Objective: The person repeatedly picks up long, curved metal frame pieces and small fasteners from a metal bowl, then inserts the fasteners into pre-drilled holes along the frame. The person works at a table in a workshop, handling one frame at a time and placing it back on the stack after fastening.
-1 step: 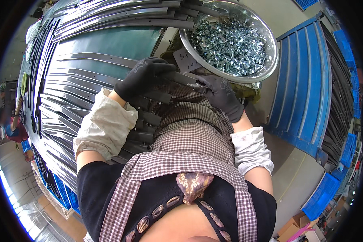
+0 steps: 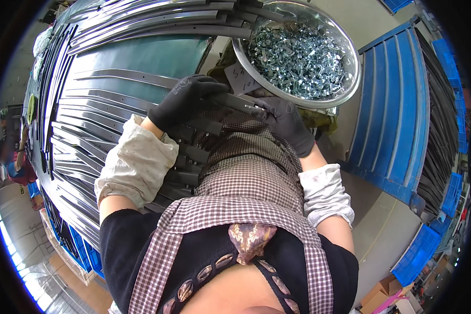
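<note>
My left hand (image 2: 186, 99), in a black glove, is closed around a long dark strip (image 2: 234, 101) near its right end, which points to the right above my lap. At that end my right hand (image 2: 289, 124), gloved in black too, pinches with thumb and fingers at a small shiny metal clip (image 2: 256, 109). The fingers partly cover the clip, so how it sits on the strip is hard to make out. Beyond my right hand stands a large round metal bowl (image 2: 352, 78) full of small silvery clips (image 2: 298, 63).
More dark strips (image 2: 83, 118) lie across the green-topped table (image 2: 152, 55) at left, with another bundle (image 2: 162, 21) at the far side. A paper card (image 2: 240, 78) with handwriting lies by the bowl. A blue ribbed metal rack (image 2: 387, 110) stands right. Far left is another person (image 2: 18, 162).
My right hand has shifted very slightly at the strip's end, and a bit more of the metal there shows. My left hand stays in place.
</note>
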{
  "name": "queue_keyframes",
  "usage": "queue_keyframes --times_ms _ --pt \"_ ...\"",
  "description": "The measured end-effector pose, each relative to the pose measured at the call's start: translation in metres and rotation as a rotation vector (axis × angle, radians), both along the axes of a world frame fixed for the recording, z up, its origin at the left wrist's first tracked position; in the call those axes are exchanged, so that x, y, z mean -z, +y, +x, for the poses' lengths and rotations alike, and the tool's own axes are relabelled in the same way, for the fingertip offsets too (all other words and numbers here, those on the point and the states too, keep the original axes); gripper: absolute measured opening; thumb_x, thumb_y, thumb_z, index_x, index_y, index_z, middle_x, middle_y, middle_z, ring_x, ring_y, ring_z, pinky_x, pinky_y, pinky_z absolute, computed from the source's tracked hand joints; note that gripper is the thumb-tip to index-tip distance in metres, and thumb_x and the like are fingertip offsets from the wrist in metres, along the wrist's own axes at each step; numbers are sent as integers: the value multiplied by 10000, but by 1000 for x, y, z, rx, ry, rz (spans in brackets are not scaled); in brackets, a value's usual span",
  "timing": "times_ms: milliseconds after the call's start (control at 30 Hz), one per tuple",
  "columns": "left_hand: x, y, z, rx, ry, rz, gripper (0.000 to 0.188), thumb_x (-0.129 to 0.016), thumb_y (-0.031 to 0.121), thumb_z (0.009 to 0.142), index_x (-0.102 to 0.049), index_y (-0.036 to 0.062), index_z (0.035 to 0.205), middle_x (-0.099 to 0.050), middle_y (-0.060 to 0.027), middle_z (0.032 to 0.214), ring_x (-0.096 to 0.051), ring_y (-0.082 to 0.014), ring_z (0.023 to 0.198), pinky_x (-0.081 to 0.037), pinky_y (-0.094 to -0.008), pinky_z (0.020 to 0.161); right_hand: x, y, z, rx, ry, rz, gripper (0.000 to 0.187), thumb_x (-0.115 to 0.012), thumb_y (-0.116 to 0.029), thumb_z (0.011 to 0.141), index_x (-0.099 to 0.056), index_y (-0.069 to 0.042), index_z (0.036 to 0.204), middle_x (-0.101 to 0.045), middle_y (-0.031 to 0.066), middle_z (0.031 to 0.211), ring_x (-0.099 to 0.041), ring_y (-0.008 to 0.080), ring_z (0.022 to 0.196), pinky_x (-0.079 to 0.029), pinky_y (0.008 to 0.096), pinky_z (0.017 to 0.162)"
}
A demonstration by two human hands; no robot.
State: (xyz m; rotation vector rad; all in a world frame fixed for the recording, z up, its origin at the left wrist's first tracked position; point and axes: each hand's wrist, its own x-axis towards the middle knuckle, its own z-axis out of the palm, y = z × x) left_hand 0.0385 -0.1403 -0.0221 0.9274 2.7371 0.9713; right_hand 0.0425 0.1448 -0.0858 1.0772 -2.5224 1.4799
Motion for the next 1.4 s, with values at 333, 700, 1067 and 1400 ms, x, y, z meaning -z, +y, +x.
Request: queue_keyframes --times_ms 333,700,1067,1400 --pt "-4 1 3 -15 66 -42 404 -735 161 812 -682 76 1203 -702 -133 1098 -655 -326 1007 -516 -415 902 -16 29 18 157 -106 311 196 -623 -211 944 -654 -23 991 -670 181 896 -651 377 852 -520 418 757" --pt "-2 -1 2 -12 73 -12 365 -734 231 833 -691 90 1168 -713 -121 1090 -669 -328 970 -512 -429 886 -8 25 26 142 44 279 203 -616 -232 934 -675 -70 1042 -694 156 948 -677 357 834 -540 444 726" --pt "0 -6 0 126 165 -176 418 -688 130 833 -648 85 1246 -675 -125 1037 -655 -327 970 -537 -405 826 -37 5 18 24 153 342 133 -649 -198 894 -673 -88 967 -690 139 950 -681 340 770 -547 431 661" --pt "-47 6 43 207 78 -167 501 -693 232 842 -605 100 1317 -654 -136 1004 -671 -333 875 -557 -422 749 -48 66 -48 348 -130 410 271 -681 -320 890 -692 -50 920 -694 141 878 -676 302 808 -518 411 709"
